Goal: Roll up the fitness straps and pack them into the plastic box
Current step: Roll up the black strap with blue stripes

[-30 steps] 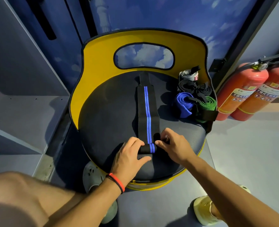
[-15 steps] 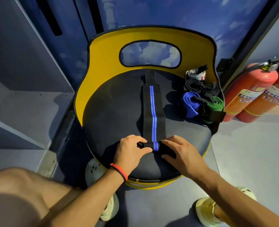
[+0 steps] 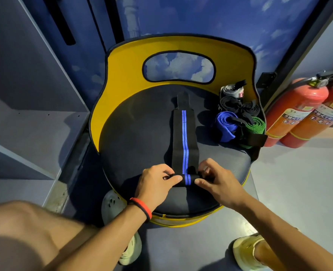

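A black fitness strap with a blue double stripe (image 3: 183, 133) lies stretched across the black seat of a yellow chair (image 3: 134, 133), running away from me. Its near end is wound into a small roll (image 3: 186, 179). My left hand (image 3: 158, 184) pinches the roll's left side between thumb and fingers. My right hand (image 3: 216, 180) pinches its right side. Several rolled straps sit at the seat's back right: a blue roll (image 3: 225, 124), a green roll (image 3: 254, 127), black rolls (image 3: 232, 106) and a grey roll (image 3: 232, 90). No plastic box is in view.
The yellow backrest (image 3: 122, 75) curves round the seat's far side. Two red fire extinguishers (image 3: 298, 112) stand on the floor to the right. Grey shelves (image 3: 35, 124) are on the left. My knee and both shoes show below the seat.
The roll at the strap's near end has grown slightly thicker as both hands turned it forward. My right hand has shifted from lying flat beside the roll to pinching it.
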### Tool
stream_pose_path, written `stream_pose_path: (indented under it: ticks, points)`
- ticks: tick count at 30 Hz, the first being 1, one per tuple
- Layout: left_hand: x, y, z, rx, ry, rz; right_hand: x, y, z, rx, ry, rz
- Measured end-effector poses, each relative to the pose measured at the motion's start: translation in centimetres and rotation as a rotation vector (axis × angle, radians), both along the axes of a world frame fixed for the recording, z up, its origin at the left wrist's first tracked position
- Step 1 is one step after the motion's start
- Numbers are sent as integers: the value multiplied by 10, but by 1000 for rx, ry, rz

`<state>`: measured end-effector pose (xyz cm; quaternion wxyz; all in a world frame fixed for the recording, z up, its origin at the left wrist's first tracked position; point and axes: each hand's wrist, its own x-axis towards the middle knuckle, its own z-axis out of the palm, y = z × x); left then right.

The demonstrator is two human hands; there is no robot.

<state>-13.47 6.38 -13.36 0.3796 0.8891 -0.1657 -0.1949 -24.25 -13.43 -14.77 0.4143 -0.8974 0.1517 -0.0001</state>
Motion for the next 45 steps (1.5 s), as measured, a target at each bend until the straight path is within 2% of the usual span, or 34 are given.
stream_pose_path:
  ticks: [2,5,8,14,18,22,25,30,36,40,43,45]
  points:
    - [-1,1,0,11,-14,-13,4,0,0,26,35,-68]
    - [-3,-1,0,72,-147,-67,14,1,1,18,123,-147]
    - [-6,-3,-2,10,-209,-70,22,4,-1,1,189,-214]
    - [-4,-2,-1,-11,-191,-41,25,11,3,-39,108,-302]
    - [0,-5,0,-18,-172,-18,13,23,-7,-244,-80,-237]
    - [8,-5,1,-51,-67,21,2,18,-10,-330,-66,-41]
    - [12,-4,-2,-43,-96,-7,0,11,-7,-311,-61,9]
    - [7,-1,-2,55,-169,-183,-1,2,-6,-307,-25,47]
    - [18,-3,4,97,-48,-184,0,-2,-3,-342,13,34]
    - [21,-6,2,106,-6,-177,-6,-3,-6,-407,-26,20]
    - [28,-9,3,103,42,-169,-7,-1,-4,-422,-156,-22]
    - [34,-12,4,123,78,-168,-4,3,-6,-404,-209,49]
